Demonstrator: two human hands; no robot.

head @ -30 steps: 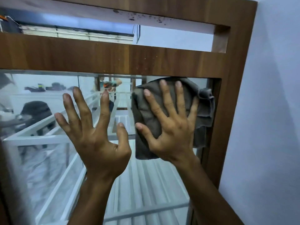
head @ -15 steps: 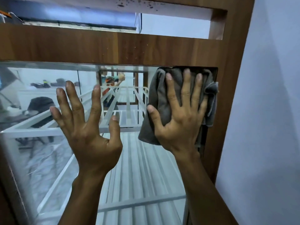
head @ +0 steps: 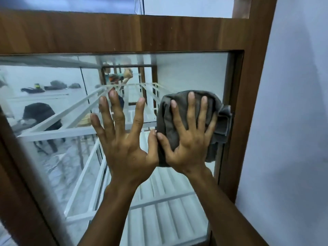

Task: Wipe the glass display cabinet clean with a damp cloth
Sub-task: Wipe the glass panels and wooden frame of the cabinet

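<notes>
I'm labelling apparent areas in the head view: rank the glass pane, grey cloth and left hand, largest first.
1. glass pane, by far the largest.
2. grey cloth and left hand: look about alike; the right hand covers part of the cloth, so I leave them unranked.

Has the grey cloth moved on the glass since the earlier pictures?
Yes. The cloth moved down, away from the wooden top rail it touched before.
</notes>
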